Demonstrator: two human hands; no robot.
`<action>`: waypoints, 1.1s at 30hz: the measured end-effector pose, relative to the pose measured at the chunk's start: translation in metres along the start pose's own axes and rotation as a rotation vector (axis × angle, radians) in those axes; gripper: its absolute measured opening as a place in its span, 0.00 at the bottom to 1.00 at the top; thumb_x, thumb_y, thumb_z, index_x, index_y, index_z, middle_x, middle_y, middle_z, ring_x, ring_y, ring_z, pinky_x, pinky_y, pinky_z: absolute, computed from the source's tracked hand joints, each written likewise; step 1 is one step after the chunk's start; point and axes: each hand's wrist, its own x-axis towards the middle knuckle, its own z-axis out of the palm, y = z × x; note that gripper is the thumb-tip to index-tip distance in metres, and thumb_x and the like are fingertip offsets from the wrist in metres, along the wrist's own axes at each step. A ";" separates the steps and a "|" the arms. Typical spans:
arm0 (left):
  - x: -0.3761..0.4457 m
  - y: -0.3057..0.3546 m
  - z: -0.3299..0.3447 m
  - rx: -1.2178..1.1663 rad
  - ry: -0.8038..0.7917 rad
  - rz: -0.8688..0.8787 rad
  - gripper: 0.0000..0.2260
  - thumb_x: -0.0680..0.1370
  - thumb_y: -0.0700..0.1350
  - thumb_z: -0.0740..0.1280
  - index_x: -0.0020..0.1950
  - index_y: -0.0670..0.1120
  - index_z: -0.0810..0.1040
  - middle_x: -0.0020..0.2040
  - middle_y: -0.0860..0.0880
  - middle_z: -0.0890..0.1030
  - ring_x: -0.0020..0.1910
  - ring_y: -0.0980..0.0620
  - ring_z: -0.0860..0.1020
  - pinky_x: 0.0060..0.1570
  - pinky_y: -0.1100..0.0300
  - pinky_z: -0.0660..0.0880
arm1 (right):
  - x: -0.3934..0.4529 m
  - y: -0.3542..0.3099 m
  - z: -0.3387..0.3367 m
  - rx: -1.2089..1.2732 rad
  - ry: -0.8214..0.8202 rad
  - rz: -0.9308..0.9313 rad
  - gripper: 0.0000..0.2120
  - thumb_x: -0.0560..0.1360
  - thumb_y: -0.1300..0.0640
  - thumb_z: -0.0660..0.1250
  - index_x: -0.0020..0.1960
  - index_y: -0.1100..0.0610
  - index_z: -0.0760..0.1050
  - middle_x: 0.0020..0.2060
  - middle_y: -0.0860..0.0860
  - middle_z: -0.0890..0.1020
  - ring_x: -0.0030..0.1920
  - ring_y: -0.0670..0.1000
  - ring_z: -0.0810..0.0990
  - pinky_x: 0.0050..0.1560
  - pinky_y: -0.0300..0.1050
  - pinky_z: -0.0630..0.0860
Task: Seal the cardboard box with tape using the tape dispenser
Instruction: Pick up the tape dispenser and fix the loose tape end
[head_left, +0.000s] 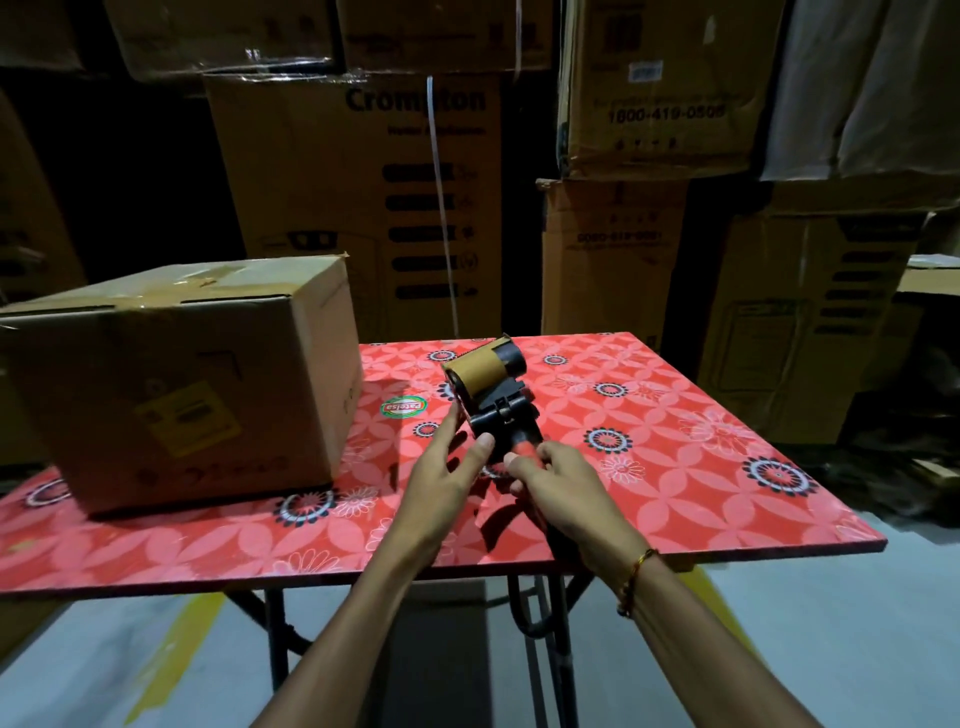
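The right hand (558, 480) grips the tape dispenser's (491, 397) handle; the left hand (447, 467) pinches its body. Left of it sits the cardboard box (176, 384). The tape end, seemingly unthreaded, could slip.

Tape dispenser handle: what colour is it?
Red, on the tape dispenser with a black frame; the right hand grips it. Head view.
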 end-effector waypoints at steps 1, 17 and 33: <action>0.000 0.000 -0.002 0.020 0.001 0.008 0.33 0.76 0.63 0.66 0.78 0.65 0.58 0.78 0.56 0.65 0.75 0.54 0.68 0.68 0.45 0.73 | 0.000 -0.001 0.002 -0.048 0.011 -0.022 0.14 0.78 0.46 0.67 0.40 0.54 0.71 0.36 0.52 0.81 0.32 0.48 0.73 0.34 0.45 0.66; -0.004 0.007 -0.003 0.030 0.067 -0.010 0.25 0.82 0.52 0.65 0.78 0.60 0.62 0.74 0.60 0.67 0.74 0.60 0.66 0.74 0.50 0.66 | -0.002 0.005 0.012 -0.317 0.105 -0.169 0.28 0.74 0.30 0.62 0.34 0.55 0.70 0.30 0.48 0.73 0.32 0.51 0.71 0.33 0.47 0.64; 0.038 0.036 -0.011 0.245 0.375 0.346 0.08 0.79 0.53 0.65 0.56 0.55 0.79 0.65 0.57 0.73 0.67 0.54 0.72 0.64 0.43 0.74 | 0.049 -0.039 -0.044 0.082 0.244 -0.572 0.06 0.81 0.53 0.68 0.48 0.53 0.81 0.46 0.48 0.81 0.48 0.44 0.79 0.45 0.37 0.73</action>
